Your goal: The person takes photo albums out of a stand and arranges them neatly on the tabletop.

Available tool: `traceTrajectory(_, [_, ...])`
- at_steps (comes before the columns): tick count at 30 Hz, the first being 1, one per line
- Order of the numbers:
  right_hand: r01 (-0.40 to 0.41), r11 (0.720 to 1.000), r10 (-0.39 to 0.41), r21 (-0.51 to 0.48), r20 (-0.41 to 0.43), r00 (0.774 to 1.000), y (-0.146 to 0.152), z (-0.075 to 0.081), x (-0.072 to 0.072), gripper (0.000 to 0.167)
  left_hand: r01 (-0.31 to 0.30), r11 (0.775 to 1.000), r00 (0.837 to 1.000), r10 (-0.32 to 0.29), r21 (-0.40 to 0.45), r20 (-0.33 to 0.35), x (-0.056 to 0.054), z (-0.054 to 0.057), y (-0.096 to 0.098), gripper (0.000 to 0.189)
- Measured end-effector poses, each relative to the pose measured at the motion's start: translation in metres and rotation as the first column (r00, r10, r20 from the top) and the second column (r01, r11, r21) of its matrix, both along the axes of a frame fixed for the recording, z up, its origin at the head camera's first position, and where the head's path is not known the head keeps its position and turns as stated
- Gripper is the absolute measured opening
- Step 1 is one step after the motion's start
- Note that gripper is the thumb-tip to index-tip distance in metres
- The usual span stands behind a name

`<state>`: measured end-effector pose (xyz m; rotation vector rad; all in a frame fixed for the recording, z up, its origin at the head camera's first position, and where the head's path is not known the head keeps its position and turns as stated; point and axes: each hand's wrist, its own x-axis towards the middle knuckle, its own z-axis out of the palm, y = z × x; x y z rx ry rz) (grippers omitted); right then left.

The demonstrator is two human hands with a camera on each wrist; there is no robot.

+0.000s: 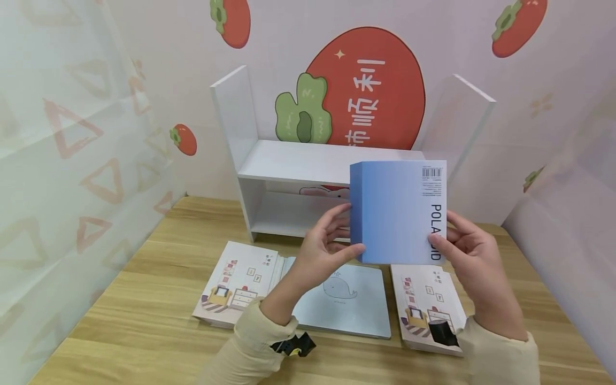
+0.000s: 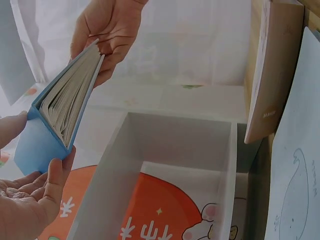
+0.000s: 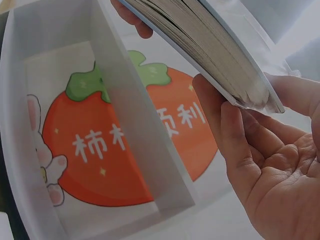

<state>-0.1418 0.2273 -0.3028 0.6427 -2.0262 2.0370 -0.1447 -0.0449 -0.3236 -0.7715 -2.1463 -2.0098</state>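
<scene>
Both hands hold a blue album (image 1: 394,214) up in front of the shelf. Barcode and black lettering, partly covered by a thumb, mark the cover facing me. My left hand (image 1: 320,251) grips the spine side, thumb on the near cover and fingers behind. On the opposite side, my right hand (image 1: 476,256) pinches the covers, its thumb over the lettering. The left wrist view shows the album's thick pages (image 2: 70,97) between slightly parted covers. Below the hands lies a pale flat board with a whale drawing (image 1: 339,307).
A white two-tier shelf (image 1: 298,163) stands at the back of the wooden table (image 1: 130,299). Illustrated white albums or boxes lie left (image 1: 240,283) and right (image 1: 428,307) of the whale board. Walls with persimmon prints enclose the table.
</scene>
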Motion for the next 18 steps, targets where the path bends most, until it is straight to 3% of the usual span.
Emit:
traceTrajectory(13, [-0.041,0.994,0.036,-0.098,-0.049,0.998,0.030,-0.007,0.004,0.055,0.042,0.999,0.997,-0.043,0.009,0.061,0.001,-0.004,0.032,0.071])
traceTrajectory(18, [-0.095,0.990,0.085,-0.108,-0.098,0.992,0.043,-0.009,0.005,0.056,0.070,0.997,0.993,-0.073,0.043,0.090,0.002,-0.006,0.045,0.069])
